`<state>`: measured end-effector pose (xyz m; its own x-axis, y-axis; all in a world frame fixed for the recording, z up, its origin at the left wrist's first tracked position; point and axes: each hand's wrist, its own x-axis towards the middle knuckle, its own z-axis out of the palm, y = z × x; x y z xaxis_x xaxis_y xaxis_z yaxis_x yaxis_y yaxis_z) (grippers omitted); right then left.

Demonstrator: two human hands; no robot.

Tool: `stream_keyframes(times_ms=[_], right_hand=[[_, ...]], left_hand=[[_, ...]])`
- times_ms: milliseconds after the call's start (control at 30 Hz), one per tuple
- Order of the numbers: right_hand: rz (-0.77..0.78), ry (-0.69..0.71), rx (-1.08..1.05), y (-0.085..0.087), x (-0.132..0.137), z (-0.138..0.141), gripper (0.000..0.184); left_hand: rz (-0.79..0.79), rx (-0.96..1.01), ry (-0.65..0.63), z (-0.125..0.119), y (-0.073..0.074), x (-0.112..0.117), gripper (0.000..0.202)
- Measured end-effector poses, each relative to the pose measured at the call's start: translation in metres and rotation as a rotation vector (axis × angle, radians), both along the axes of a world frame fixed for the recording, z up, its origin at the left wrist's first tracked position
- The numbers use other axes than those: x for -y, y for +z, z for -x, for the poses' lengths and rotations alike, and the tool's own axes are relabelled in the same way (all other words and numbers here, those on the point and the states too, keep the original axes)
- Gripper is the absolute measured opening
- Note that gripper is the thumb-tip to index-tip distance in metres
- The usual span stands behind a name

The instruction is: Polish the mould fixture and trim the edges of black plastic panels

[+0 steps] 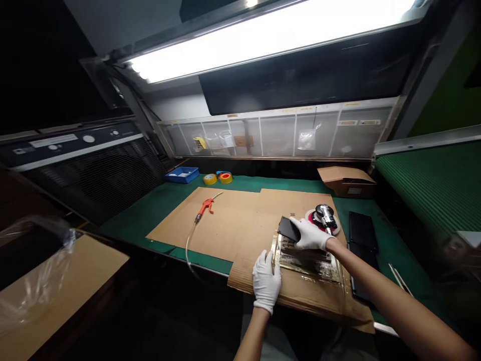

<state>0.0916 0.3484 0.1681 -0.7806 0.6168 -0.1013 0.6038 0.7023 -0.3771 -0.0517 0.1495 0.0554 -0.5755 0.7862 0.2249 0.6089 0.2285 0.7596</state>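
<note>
Both my hands wear white gloves. My right hand [311,234] is closed on a flat black rectangular piece [288,229], held tilted over a shiny clear plastic tray [311,263]. My left hand [266,282] rests on the tray's left edge, fingers pressed against it. The tray lies on brown cardboard sheets [240,225] that cover the green bench [150,210]. Just behind my right hand stands a round power tool [325,216] with a black top and red-white base.
An orange air blow gun [205,206] with a hose lies on the cardboard at left. Tape rolls [218,177] and a blue bin [182,174] sit at the back. A cardboard box [346,181] and black trays [362,231] are at right. Parts bins [278,135] line the back.
</note>
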Motion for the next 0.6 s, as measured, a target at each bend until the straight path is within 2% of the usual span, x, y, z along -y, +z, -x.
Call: stream_keyframes(times_ms=[67, 133, 233, 300, 367, 400, 433, 500, 533, 600], right_hand=[[0.043, -0.043, -0.144, 0.018, 0.023, 0.007, 0.088], [0.131, -0.010, -0.299, 0.031, 0.058, 0.014, 0.078], [0.220, 0.107, -0.454, 0.038, 0.108, 0.011, 0.064], [0.217, 0.116, -0.568, 0.034, 0.123, -0.010, 0.056], [0.136, -0.040, -0.731, 0.021, 0.118, -0.048, 0.048], [0.056, -0.183, -0.798, 0.010, 0.109, -0.071, 0.048], [-0.088, -0.365, -0.836, -0.003, 0.099, -0.095, 0.050], [-0.414, -0.664, -0.700, -0.037, 0.080, -0.141, 0.061], [-0.492, -0.800, -0.608, -0.056, 0.074, -0.160, 0.066], [-0.552, -0.965, -0.447, -0.090, 0.069, -0.188, 0.069]], left_hand=[[-0.148, 0.425, -0.041, -0.011, 0.021, 0.002, 0.067], [-0.334, 0.939, -0.149, -0.028, 0.046, 0.007, 0.086], [-0.429, 1.450, -0.298, -0.051, 0.085, 0.019, 0.084], [-0.420, 1.647, -0.284, -0.057, 0.108, 0.031, 0.082], [-0.478, 1.836, -0.254, -0.055, 0.129, 0.045, 0.080], [-0.518, 1.907, -0.252, -0.052, 0.138, 0.052, 0.079], [-0.548, 1.955, -0.265, -0.049, 0.147, 0.059, 0.080], [-0.557, 2.058, -0.313, -0.045, 0.163, 0.071, 0.077], [-0.546, 2.111, -0.329, -0.044, 0.171, 0.075, 0.075], [-0.521, 2.193, -0.340, -0.046, 0.184, 0.081, 0.072]])
